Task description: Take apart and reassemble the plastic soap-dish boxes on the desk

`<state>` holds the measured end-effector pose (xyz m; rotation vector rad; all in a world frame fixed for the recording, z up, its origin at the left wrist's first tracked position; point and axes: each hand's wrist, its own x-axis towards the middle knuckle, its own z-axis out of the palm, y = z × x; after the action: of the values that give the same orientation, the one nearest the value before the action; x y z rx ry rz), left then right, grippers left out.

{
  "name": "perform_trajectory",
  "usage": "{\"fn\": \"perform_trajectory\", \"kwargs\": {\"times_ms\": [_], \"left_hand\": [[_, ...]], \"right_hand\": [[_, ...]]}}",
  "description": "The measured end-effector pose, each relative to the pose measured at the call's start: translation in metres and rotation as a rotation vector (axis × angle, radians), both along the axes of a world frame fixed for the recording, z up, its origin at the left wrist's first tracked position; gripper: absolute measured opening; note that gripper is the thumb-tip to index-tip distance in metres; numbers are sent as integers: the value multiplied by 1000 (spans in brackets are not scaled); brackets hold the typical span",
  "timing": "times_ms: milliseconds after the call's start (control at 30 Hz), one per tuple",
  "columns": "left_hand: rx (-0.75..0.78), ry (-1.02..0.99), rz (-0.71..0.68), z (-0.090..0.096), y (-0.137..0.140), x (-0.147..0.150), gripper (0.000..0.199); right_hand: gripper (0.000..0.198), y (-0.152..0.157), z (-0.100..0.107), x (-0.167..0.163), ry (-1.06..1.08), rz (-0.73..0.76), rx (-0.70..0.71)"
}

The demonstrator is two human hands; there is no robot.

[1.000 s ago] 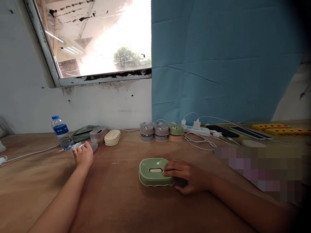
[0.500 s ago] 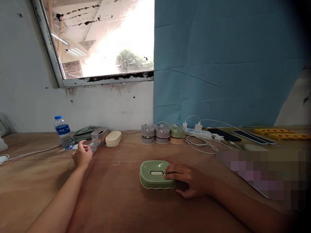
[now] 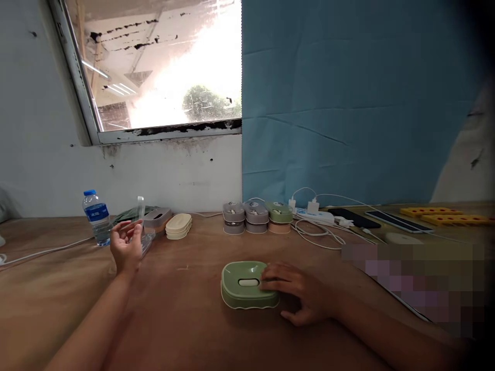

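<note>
My left hand (image 3: 126, 247) is raised at the left, palm partly up, pinching a thin clear plastic piece (image 3: 139, 208) that stands upright from its fingers. Beside that hand, more clear plastic (image 3: 147, 243) lies on the tabletop. A green oval box (image 3: 242, 296), with a slot in its lid and a pale insert in the slot, sits in front of me. My right hand (image 3: 299, 293) lies over the box's right end, fingers stretched onto the lid. Its thumb is spread apart, close to the box's near right side.
Behind stand a water bottle (image 3: 96, 216), a grey box (image 3: 158, 219), stacked cream oval pieces (image 3: 178, 226) and stacked grey and green boxes (image 3: 256, 216). White cables (image 3: 319, 239), a power strip (image 3: 315, 215), phones (image 3: 398, 221) and yellow strips (image 3: 456, 220) lie at the right.
My left hand has turned palm-up and lifted a clear plastic piece upright. My right hand stays on the green box. The view has shifted slightly.
</note>
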<state>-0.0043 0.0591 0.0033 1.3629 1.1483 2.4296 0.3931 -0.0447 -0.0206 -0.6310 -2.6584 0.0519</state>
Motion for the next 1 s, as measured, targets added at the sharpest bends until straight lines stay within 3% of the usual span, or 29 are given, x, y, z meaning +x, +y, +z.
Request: {"fn": "perform_trajectory", "kwargs": {"times_ms": [67,200,333,467,667,833,933,1000], "left_hand": [[3,-144,-255,16,-11,19,33],[-170,-309,-710,42,-40,63,36],[-305,-281,-1016,49,-66,101,38],[-399,-280,-1235,47,-82,127,37],[-451,-286,-1381,47,-87,143,33],[-393,-228,-1378,43,-90,156,27],[-309,-99,-1339,39,-97,166,23],[-300,33,-1359,36,-103,172,25]], "right_hand": [[62,-2,2,-2,55,-32,40],[61,-12,15,-13,219,-190,105],[66,-25,38,-31,353,-303,85],[76,-36,57,-44,474,-371,-51],[82,-45,66,-46,494,-483,-133],[92,-43,74,-38,494,-480,-258],[93,-38,81,-33,418,-488,-318],[92,-35,81,-34,418,-471,-448]]}}
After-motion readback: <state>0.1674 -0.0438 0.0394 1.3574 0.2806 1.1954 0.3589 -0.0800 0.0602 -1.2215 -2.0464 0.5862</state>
